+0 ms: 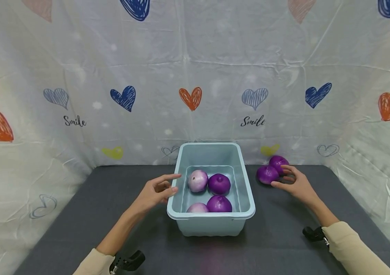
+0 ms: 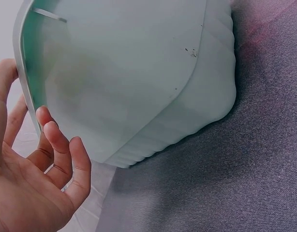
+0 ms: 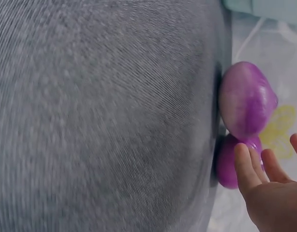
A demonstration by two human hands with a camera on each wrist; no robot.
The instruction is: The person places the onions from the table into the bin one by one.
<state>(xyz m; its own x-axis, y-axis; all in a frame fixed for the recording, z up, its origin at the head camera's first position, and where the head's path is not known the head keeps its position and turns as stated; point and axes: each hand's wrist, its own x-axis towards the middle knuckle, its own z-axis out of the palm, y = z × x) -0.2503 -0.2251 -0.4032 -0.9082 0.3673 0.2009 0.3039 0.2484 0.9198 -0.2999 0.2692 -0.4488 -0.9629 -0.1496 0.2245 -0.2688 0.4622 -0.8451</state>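
Note:
A light blue plastic bin point(image 1: 211, 228) stands in the middle of the dark tabletop, with several onions inside. Two in it are deep purple, such as the red onion point(image 1: 219, 184); a paler onion point(image 1: 198, 181) is beside it. My left hand point(image 1: 157, 191) is at the bin's left rim, index finger and thumb touching it, other fingers loosely bent outside the wall point(image 2: 139, 72). My right hand point(image 1: 298, 185) is spread beside two red onions on the table, the nearer onion point(image 1: 267, 174) and the farther onion point(image 1: 279, 164), its fingers not closed around either.
Behind the dark tabletop point(image 1: 126, 179) hangs a pale curtain point(image 1: 215, 126) printed with hearts and "Smile". The two loose onions lie close to the table's back edge, right of the bin. Black straps point(image 1: 313, 233) circle both wrists.

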